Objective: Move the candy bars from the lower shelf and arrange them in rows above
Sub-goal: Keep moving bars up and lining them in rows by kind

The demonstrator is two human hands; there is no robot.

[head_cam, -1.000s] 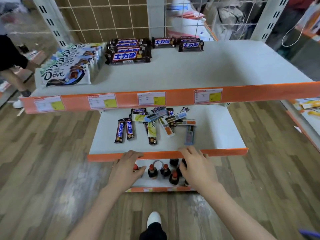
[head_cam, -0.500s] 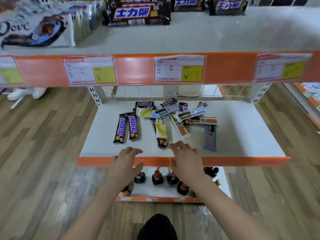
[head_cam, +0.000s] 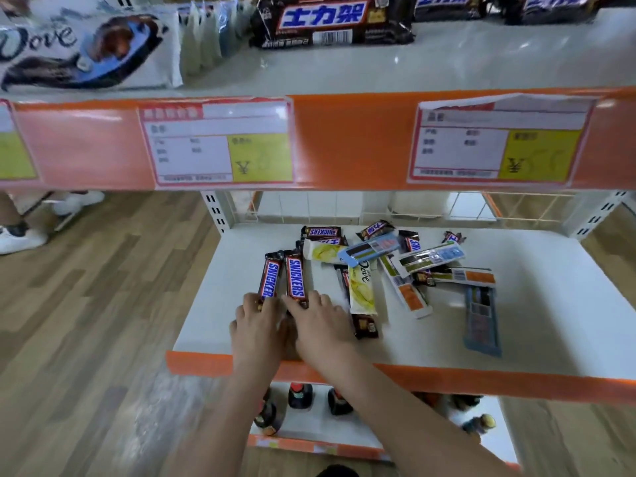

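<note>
Two brown Snickers bars lie side by side on the lower white shelf (head_cam: 550, 325): a left bar (head_cam: 269, 277) and a right bar (head_cam: 296, 275). My left hand (head_cam: 258, 330) touches the near end of the left bar with straight fingers. My right hand (head_cam: 321, 330) touches the near end of the right bar. To their right lies a loose pile of several candy bars (head_cam: 395, 266), among them a yellow Dove bar (head_cam: 361, 287) and a blue bar (head_cam: 481, 320). The upper shelf (head_cam: 447, 63) carries Dove bags (head_cam: 82, 49) and Snickers packs (head_cam: 330, 25).
An orange price strip (head_cam: 351, 142) with labels fronts the upper shelf and overhangs the lower one. Dark bottles (head_cam: 300, 395) stand on the bottom shelf below my arms. Another person's white shoes (head_cam: 20, 235) are on the wood floor at the left.
The view has dropped and come closer to the lower shelf. Both hands moved forward from the shelf's orange front edge onto the near ends of the two Snickers bars.
</note>
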